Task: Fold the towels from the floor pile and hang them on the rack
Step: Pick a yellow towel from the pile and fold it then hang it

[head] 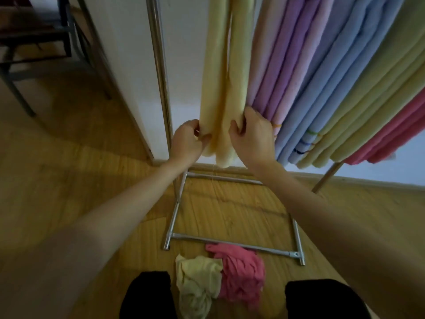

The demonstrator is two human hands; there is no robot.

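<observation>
Both hands pinch the cream towel [220, 93] near its lower edge: left grip [187, 140] at nine o'clock, right grip [251, 134] at three. Purple towels [282, 65] crowd its right edge; the rack pole [158, 65] stands just left.

No text, label, brand or number is readable anywhere here.
</observation>
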